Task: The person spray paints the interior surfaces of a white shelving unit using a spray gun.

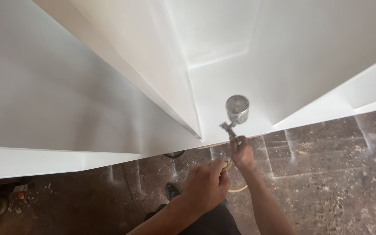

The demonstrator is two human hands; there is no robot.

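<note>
Two hands working under big white glossy cabinet panels (pixel 88 95), above speckled brown stone floor (pixel 327 174). Right hand (pixel 242 153) is gripping a metal spray gun with round silver cup (pixel 236 111), aimed at the panel edge. Left hand (pixel 205 185) is clenching a thin pale hose (pixel 236 189).

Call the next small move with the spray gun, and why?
Probably sweep the spray gun along the white cabinet bottom panel near its front edge. The right hand holds it over that panel beside the divider, cup upright, while the left hand holds the hose clear below.
</note>
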